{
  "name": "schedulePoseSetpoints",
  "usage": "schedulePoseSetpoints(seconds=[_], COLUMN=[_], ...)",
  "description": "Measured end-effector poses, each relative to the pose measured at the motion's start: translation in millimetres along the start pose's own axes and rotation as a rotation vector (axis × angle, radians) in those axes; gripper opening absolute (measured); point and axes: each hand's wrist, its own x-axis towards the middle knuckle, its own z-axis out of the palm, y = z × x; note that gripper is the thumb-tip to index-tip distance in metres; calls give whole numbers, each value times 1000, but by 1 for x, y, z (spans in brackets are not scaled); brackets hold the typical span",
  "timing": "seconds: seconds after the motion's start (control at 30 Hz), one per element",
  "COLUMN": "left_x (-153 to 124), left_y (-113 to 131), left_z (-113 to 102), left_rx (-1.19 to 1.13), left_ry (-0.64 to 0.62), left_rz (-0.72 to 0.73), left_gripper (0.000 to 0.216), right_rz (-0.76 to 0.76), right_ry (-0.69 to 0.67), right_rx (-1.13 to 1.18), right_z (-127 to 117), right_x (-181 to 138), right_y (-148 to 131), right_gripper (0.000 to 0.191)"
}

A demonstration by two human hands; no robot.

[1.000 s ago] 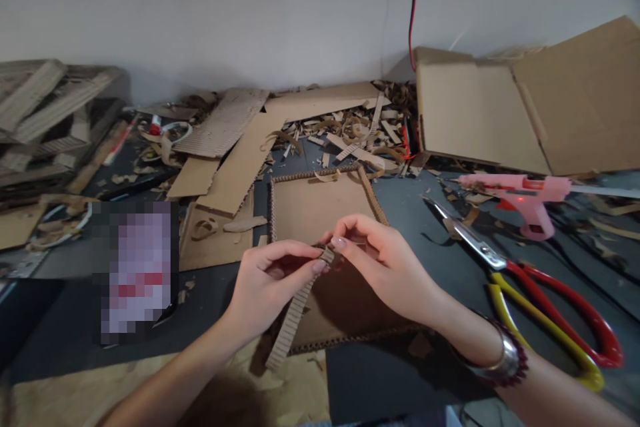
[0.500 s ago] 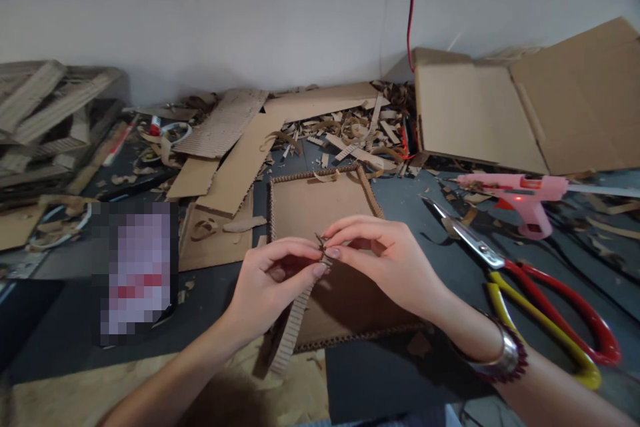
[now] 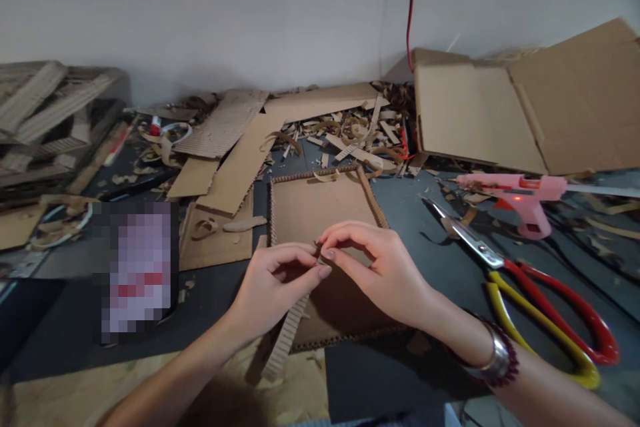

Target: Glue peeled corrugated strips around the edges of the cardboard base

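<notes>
Between my two hands is a narrow corrugated cardboard strip [image 3: 287,340], its long end hanging down toward me. My left hand [image 3: 280,280] pinches it near the upper end with thumb and forefinger. Closed on that same end are the fingertips of my right hand [image 3: 383,263]; the tip is mostly hidden between the fingers. Below both hands lies a flat cardboard panel [image 3: 315,207] with a raised corrugated edging along its sides. A small curled paper scrap rests at its far edge.
On the right are scissors [image 3: 485,250] with red and yellow handles and a pink glue gun [image 3: 515,188], its light glowing. An open cardboard box [image 3: 475,113] stands behind them. Cardboard pieces [image 3: 235,167] and shredded scraps [image 3: 350,133] cover the back. A blurred-out object [image 3: 140,267] lies left.
My right hand has shifted slightly left, closer to my left fingers. The strip's hanging end has swung a little to the left and toward me.
</notes>
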Motion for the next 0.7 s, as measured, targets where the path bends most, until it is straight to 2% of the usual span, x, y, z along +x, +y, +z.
schedulePoseSetpoints(seconds=[0.23, 0.7], left_x=[-1, -2], left_y=[-1, 0], left_z=[-1, -2], left_rx=[-30, -92], left_ry=[-9, -37], left_rz=[-3, -49], left_gripper=[8, 11], right_rz=[-11, 106], right_ry=[29, 75], right_rx=[2, 37], right_z=[4, 3], right_x=[1, -1], right_y=[0, -1], right_gripper=[10, 8])
